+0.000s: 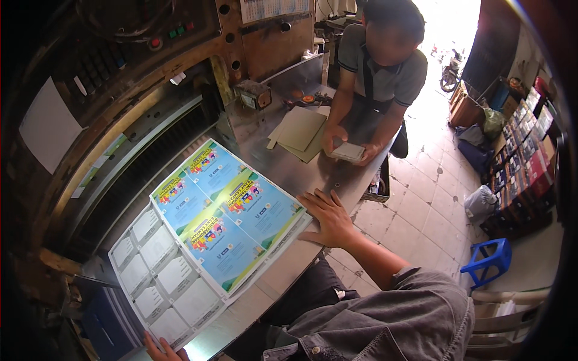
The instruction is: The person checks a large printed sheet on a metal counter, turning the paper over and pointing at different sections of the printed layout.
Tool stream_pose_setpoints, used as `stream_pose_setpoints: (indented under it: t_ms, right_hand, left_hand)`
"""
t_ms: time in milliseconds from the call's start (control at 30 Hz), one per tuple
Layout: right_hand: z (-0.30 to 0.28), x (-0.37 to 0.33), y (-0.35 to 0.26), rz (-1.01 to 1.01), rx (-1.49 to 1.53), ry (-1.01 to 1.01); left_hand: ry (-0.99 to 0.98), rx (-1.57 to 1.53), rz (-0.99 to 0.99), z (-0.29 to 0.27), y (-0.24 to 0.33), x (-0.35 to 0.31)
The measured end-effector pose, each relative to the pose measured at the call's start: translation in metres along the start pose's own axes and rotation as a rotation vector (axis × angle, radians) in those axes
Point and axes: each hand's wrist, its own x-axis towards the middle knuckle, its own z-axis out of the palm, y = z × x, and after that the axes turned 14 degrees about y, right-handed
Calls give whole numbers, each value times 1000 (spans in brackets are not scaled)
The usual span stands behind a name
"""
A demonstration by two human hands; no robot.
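A large printed sheet lies flat on the metal table [341,179] before me. One half carries blue, yellow and green panels [232,207]; the other carries pale grey panels [158,246]. Whether these are two overlapping sheets I cannot tell. My right hand [330,219] rests with fingers spread at the coloured half's right edge, holding nothing. At the lower-left corner of the grey half is my left hand [162,350], its visible fingers stretched out by the paper's edge; the rest is cut off by the frame.
Across the table a person [382,72] holds a pale flat block [348,151] beside greenish boards [299,130]. A large machine [180,90] with a slotted opening stands left. To the right are a blue plastic stool [486,262] and stacked goods [524,156].
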Motion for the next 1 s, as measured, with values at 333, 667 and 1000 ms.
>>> stream_pose_setpoints:
  t_ms: [333,667,1000]
  right_hand:
    - [-1,-1,1,-18,9,21]
    - [0,-1,1,-31,-3,38]
    - [2,-3,2,-32,-9,37]
  left_hand:
    - [36,-9,91,7,-19,2]
    - [46,5,132,6,-16,2]
    - [8,42,65,2,-7,0]
